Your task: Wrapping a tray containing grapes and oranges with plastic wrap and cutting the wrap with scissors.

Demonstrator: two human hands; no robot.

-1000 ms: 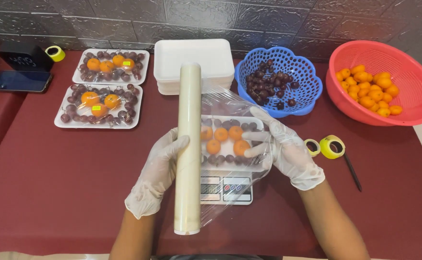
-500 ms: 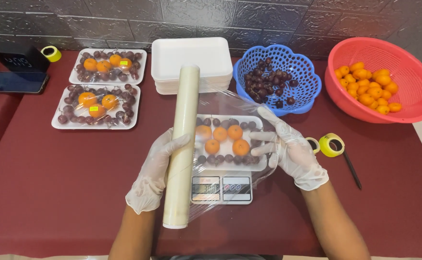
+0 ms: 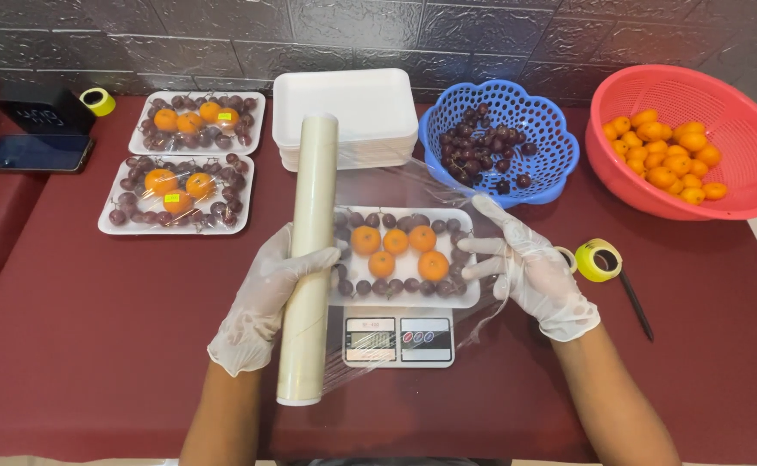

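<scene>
My gloved left hand (image 3: 262, 298) grips a long roll of clear cling film (image 3: 308, 259), held upright-lengthwise to the left of a white foam tray (image 3: 404, 298). The tray holds three oranges ringed by dark grapes and sits on a small digital scale (image 3: 398, 338). A sheet of film stretches from the roll across the tray. My gloved right hand (image 3: 529, 267) pinches the film's free edge at the tray's right side.
Two wrapped fruit trays (image 3: 176, 194) lie at the left, near a phone (image 3: 37, 153) and a yellow tape roll (image 3: 97, 101). A stack of empty white trays (image 3: 346, 112), a blue basket of grapes (image 3: 499, 138) and a red basket of oranges (image 3: 685, 138) stand behind. Another tape roll (image 3: 597, 259) and a pen lie right.
The roll has tilted slightly and shifted left a little while the film stays pulled over the tray. My right hand has moved a bit lower along the tray's right edge.
</scene>
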